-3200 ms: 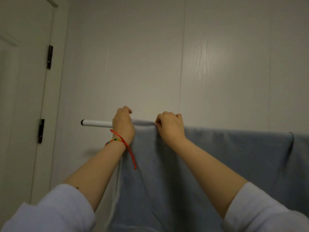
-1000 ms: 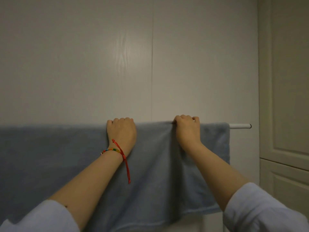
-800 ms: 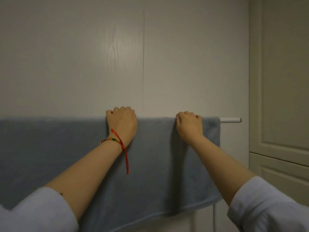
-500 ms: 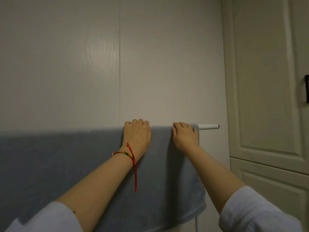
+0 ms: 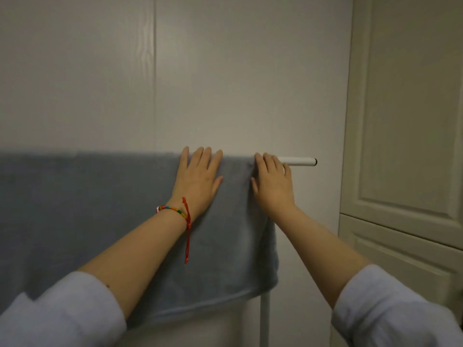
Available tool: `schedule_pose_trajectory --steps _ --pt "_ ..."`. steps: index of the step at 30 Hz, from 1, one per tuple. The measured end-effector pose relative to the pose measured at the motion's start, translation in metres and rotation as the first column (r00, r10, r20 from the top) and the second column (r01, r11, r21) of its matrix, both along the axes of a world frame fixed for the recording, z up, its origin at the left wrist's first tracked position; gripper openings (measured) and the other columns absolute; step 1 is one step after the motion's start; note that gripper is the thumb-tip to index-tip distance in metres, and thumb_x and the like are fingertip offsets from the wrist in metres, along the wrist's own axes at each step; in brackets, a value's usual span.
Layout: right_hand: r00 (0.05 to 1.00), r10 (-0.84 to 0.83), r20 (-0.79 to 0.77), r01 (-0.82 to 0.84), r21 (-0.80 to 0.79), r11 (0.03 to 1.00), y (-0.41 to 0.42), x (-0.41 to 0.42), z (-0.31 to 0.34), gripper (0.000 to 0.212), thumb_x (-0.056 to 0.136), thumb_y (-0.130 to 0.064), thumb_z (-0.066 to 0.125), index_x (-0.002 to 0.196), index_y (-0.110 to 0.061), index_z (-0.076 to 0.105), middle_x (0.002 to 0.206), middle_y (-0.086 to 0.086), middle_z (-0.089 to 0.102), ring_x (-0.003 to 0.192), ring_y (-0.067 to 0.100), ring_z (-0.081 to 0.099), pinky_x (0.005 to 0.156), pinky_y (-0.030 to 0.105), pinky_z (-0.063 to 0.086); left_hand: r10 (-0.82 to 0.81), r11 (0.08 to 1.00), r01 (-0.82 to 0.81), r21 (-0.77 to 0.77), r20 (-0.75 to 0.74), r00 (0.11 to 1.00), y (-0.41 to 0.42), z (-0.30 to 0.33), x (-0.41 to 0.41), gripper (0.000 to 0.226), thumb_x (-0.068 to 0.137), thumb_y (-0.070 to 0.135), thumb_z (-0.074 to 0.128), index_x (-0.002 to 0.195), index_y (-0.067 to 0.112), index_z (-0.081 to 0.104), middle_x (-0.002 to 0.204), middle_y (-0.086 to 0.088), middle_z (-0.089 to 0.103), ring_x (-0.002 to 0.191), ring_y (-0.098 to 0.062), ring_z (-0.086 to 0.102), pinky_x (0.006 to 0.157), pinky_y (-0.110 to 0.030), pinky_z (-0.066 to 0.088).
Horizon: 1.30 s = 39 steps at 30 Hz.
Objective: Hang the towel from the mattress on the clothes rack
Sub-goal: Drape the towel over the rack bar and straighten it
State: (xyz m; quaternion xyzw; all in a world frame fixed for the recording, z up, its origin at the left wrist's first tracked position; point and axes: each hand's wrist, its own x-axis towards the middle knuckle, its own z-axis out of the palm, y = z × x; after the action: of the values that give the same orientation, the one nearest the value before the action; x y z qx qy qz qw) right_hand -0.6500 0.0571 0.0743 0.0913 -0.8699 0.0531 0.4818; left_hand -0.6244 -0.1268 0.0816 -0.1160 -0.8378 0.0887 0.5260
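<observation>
A grey-blue towel hangs spread over the white top bar of the clothes rack, whose right end sticks out past the towel's edge. My left hand, with a coloured bracelet and a red string at the wrist, lies flat on the towel just below the bar, fingers straight. My right hand rests flat on the towel's right edge, fingertips at the bar. Neither hand grips the cloth. A white upright post of the rack shows below the towel's lower right corner.
A pale panelled wall stands right behind the rack. A cream panelled cabinet door fills the right side, close to the bar's free end.
Both hands have uncurled from fists on the bar to flat palms on the towel. Since the earliest frame they have worked from the rack's left end to its right end.
</observation>
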Motion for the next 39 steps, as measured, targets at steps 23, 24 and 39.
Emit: schedule_pose_trajectory --steps 23,24,39 --pt "0.912 0.387 0.136 -0.396 0.534 0.747 -0.065 0.025 -0.202 0.066 0.052 -0.039 0.086 0.112 -0.015 0.071 0.112 0.002 0.073 0.104 0.018 0.069 0.092 0.038 0.054 0.406 0.887 -0.296 -0.354 0.293 0.866 -0.082 -0.223 0.074 0.090 0.030 0.035 0.091 0.115 0.017 0.067 0.106 -0.001 0.071 0.100 -0.022 0.067 0.085 -0.039 0.056" --pt "0.914 0.382 0.137 -0.391 0.552 0.737 -0.067 0.025 -0.203 0.065 0.051 -0.038 0.086 0.110 -0.016 0.072 0.111 0.000 0.073 0.103 0.017 0.070 0.091 0.037 0.055 0.410 0.883 -0.305 -0.358 0.268 0.872 -0.082 -0.225 0.074 0.089 0.033 0.027 0.089 0.117 0.018 0.062 0.105 -0.001 0.069 0.097 -0.023 0.064 0.082 -0.036 0.056" --pt "0.895 0.430 0.117 -0.425 0.511 0.747 -0.094 0.033 -0.228 0.017 0.063 -0.016 0.077 0.078 -0.016 0.069 0.068 0.001 0.062 0.063 0.022 0.061 0.070 0.032 0.040 0.363 0.924 -0.269 -0.273 0.400 0.841 -0.089 -0.239 0.091 0.047 0.041 0.006 0.082 0.085 0.019 0.072 0.082 0.002 0.071 0.069 -0.017 0.067 0.060 -0.023 0.055"
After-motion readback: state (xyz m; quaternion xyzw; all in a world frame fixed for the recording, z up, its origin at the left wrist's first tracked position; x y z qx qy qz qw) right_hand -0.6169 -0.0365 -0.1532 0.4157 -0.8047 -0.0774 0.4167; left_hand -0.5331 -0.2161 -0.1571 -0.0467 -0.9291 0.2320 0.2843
